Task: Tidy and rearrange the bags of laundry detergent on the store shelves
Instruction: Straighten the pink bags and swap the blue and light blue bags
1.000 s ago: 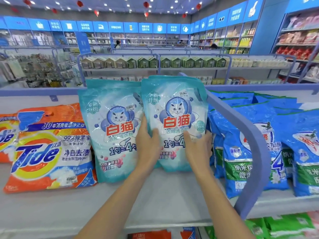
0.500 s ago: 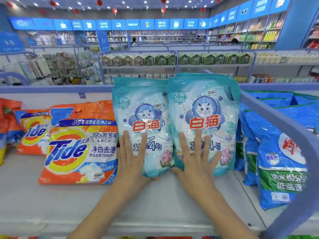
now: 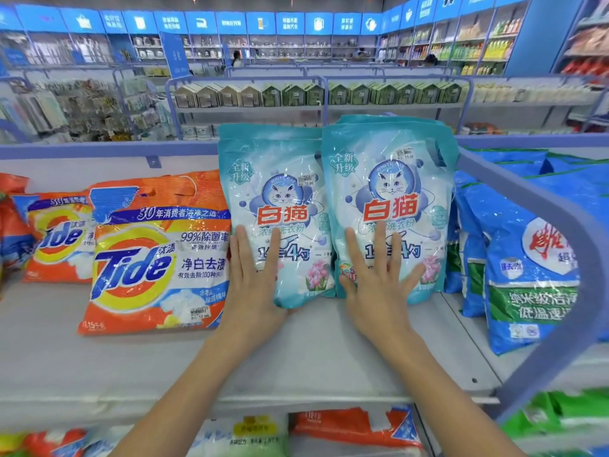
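Detergent bags in teal, two of them, stand upright side by side at the middle of the white shelf (image 3: 296,354): the left teal bag (image 3: 280,179) and the right teal bag (image 3: 392,173), edges touching. Both shout 白猫 in red under a cartoon cat, with 全新升级 in the corner badge, 浓缩洗衣粉 below, and 1勺=4勺 partly covered by fingers. Each has a small sticker reading 15.00. More teal packs stand behind the right one.

The left hand (image 3: 253,275) lies flat on the lower front of the left teal bag, fingers straight and close together. The right hand (image 3: 379,275) presses flat on the right teal bag, fingers fanned wide.

Just left, an orange Tide bag (image 3: 148,258) leans back against the left teal bag: 30年消费者洁净之选, 99%除菌率, 净白去渍, sticker 10.00. A second Tide bag (image 3: 56,239) sits farther left. To the right, past a curved purple rail (image 3: 560,219), stand blue bags (image 3: 527,268) with green bands reading 低温速.
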The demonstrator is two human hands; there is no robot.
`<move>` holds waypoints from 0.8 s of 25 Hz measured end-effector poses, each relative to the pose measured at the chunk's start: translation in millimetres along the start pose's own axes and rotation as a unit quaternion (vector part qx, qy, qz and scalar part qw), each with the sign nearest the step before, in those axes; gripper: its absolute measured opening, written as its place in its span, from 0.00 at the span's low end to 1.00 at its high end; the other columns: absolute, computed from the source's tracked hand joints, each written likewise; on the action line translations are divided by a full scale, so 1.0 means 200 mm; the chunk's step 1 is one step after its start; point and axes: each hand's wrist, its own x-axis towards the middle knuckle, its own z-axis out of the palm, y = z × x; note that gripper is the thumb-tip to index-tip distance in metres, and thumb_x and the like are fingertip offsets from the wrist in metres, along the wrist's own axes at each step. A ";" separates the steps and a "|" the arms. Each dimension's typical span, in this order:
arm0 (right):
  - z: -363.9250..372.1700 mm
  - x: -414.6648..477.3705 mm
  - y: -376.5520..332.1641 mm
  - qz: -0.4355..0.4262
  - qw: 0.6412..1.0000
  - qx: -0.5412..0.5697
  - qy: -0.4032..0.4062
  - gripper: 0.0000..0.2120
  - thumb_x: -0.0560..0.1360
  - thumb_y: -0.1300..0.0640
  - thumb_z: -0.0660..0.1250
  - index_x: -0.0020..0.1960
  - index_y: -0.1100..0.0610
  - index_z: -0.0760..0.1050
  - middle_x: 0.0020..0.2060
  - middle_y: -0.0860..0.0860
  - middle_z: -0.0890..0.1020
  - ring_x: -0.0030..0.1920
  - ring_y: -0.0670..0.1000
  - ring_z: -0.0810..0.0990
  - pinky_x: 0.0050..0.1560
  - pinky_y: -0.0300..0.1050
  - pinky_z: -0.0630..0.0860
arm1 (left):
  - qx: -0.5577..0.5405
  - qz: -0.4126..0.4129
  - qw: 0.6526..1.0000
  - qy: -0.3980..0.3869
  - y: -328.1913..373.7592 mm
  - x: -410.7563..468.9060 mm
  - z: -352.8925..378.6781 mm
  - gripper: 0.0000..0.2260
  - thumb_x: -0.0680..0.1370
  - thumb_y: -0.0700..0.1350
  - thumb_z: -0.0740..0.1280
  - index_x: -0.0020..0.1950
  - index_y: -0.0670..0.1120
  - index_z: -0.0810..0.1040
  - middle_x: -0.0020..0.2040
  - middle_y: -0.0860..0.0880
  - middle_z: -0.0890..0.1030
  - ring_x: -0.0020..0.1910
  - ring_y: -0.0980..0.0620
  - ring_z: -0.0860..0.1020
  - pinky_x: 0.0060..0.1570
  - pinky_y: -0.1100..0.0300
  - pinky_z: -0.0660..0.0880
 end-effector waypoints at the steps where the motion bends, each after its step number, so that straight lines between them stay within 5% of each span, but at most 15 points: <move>1: -0.01 -0.01 -0.01 0.002 1.000 0.007 0.006 0.36 0.82 0.49 0.61 0.82 0.38 0.43 0.81 0.49 0.34 0.81 0.58 0.36 0.71 0.80 0.44 | -0.011 0.002 1.000 -0.001 0.01 -0.02 -0.01 0.56 0.69 0.55 0.78 0.83 0.55 0.40 0.80 0.41 0.30 0.79 0.41 0.28 0.77 0.46 0.36; 5: -0.06 -0.11 -0.02 0.004 1.000 0.024 0.001 0.36 0.79 0.57 0.65 0.82 0.45 0.53 0.83 0.52 0.46 0.82 0.59 0.45 0.76 0.70 0.49 | -0.056 0.002 0.998 -0.036 0.05 -0.12 -0.06 0.49 0.71 0.45 0.74 0.84 0.54 0.45 0.81 0.42 0.32 0.80 0.41 0.32 0.78 0.47 0.39; 9: -0.15 -0.30 -0.02 -0.018 0.996 0.087 -0.026 0.30 0.79 0.58 0.66 0.80 0.54 0.62 0.80 0.56 0.60 0.79 0.60 0.58 0.77 0.57 0.57 | -0.057 -0.018 0.994 -0.092 0.07 -0.28 -0.17 0.40 0.78 0.46 0.69 0.83 0.52 0.50 0.83 0.43 0.39 0.82 0.41 0.39 0.79 0.50 0.45; 14: -0.29 -0.61 -0.06 -0.040 0.989 0.120 -0.074 0.24 0.83 0.55 0.60 0.79 0.54 0.65 0.78 0.51 0.66 0.77 0.53 0.63 0.74 0.48 0.62 | -0.067 -0.041 0.993 -0.086 0.09 -0.51 -0.31 0.28 0.79 0.46 0.69 0.78 0.43 0.67 0.76 0.37 0.66 0.78 0.38 0.59 0.78 0.49 0.54; 20: -0.35 -1.07 -0.06 -0.079 0.987 0.104 -0.091 0.24 0.83 0.48 0.61 0.77 0.55 0.68 0.77 0.52 0.68 0.78 0.53 0.62 0.78 0.46 0.54 | -0.069 -0.073 0.995 -0.028 0.14 -1.04 -0.42 0.25 0.83 0.50 0.64 0.79 0.46 0.65 0.78 0.43 0.67 0.79 0.42 0.62 0.78 0.48 0.59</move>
